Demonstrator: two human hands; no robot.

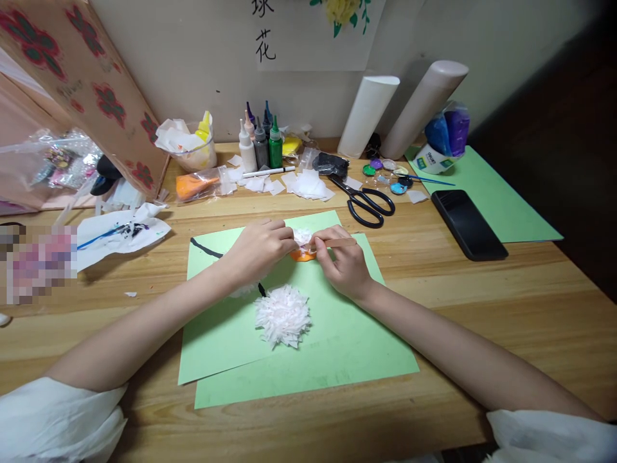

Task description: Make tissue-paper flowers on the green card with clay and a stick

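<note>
My left hand (263,247) is closed in a pinch over green paper (351,341); what its fingertips hold, if anything, is hidden. A flat wooden craft stick (343,242) is gripped in my right hand (344,265), its tip against the work between both hands. There, a patch of orange clay (303,256) carries a tuft of white paper pieces (302,236), partly covered by fingers. Below lies a round, fluffy white paper flower (283,316). A black stem strip (206,248) runs under my left hand, and more white paper shows beneath that wrist.
Black-handled scissors (369,204) and a phone (467,224) lie behind and right. Paint bottles (261,145), loose white paper squares (308,184) and bagged orange clay (195,185) line the back. A cup (438,157) stands on more green paper (511,199). A painted cardboard box (106,96) is left.
</note>
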